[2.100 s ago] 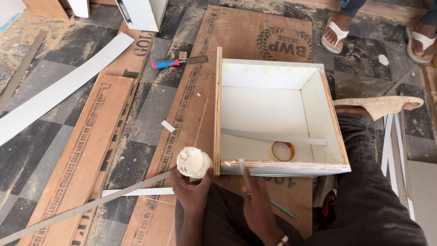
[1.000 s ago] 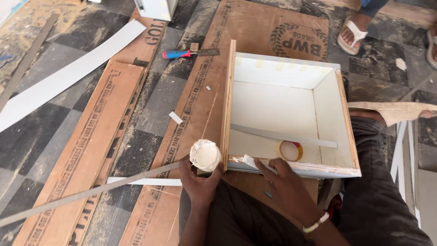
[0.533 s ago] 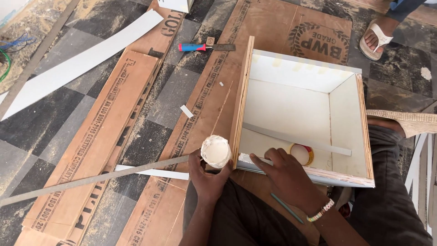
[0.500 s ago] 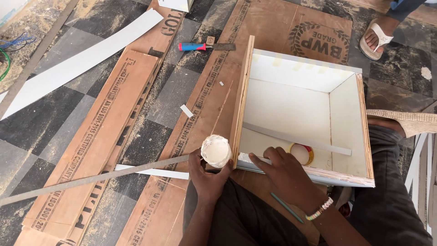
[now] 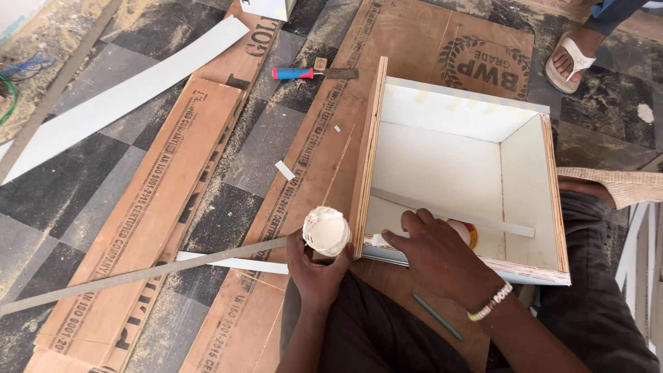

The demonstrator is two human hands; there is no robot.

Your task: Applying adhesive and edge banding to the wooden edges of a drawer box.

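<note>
Roll: a white roll of thin edge-banding strip (image 5: 326,231), seen end-on as a round coil, sits at the near left corner of the box, touching the outside of its left wall.
Left hand: the left hand (image 5: 314,273) grips the roll from below, fingers curled around it; the fingertips are hidden behind the coil.
Loose end: a long grey-white strip (image 5: 138,275) runs from the roll leftward across the floor and is cut off at the left picture edge.
Box: an open square plywood box with white laminate inside (image 5: 442,162) stands on a brown plywood sheet (image 5: 324,159); its raw ply edges show on the left and right walls, and the near wall's top edge looks rough and pale.
Right hand: the right hand (image 5: 431,252) lies flat on the near wall's edge, fingers pressed together and pointing left toward the roll; whether it pinches the strip end cannot be made out.
Inside the box: a narrow white strip (image 5: 483,220) lies across the bottom; a yellow and red tape ring (image 5: 468,231) is mostly hidden behind the right hand.
Near edge: a thin teal pencil (image 5: 436,316) lies on the sheet by the person's lap.
Floor, far side: a chisel with red and blue handle (image 5: 311,72) lies beyond the box's far left corner, well apart.
Floor, left: a second printed plywood board (image 5: 159,200) and a broad white laminate strip (image 5: 124,97) lie over dark tiles, with bare floor between them.
Far right corner: another person's sandalled foot (image 5: 573,61) is cut off by the top edge.
</note>
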